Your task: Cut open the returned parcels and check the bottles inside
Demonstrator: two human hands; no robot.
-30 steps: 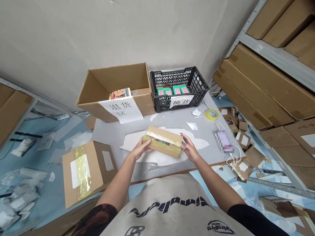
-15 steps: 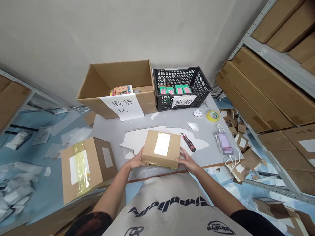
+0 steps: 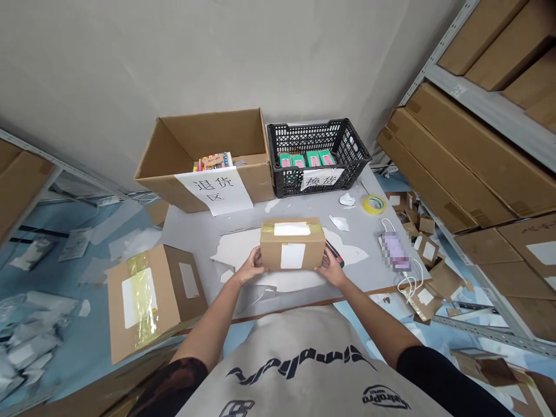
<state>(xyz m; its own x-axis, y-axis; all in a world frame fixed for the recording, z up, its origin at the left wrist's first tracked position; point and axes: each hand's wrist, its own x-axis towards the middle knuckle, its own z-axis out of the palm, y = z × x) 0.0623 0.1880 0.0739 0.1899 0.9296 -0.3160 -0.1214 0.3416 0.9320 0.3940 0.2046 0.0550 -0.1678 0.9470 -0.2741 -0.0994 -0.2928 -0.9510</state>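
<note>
A small sealed cardboard box (image 3: 292, 244) with yellowish tape and white labels sits on a white paper sheet (image 3: 237, 249). My left hand (image 3: 251, 267) grips its left end, and my right hand (image 3: 331, 269) grips its right end. A red-and-black utility knife (image 3: 335, 256) lies just beyond my right hand, partly hidden by the box and that hand. The grey table (image 3: 360, 272) lies beneath all of these.
Ahead stand an open carton (image 3: 208, 162) with a paper sign and a black plastic crate (image 3: 318, 157) holding several green-and-pink packages. A yellow tape roll (image 3: 375, 204) lies on the table. A taped box (image 3: 152, 301) rests at left; shelves of cartons (image 3: 452, 156) stand at right.
My hands have turned the box over and moved it farther up the table. Its label now faces me, and it partly hides the knife.
</note>
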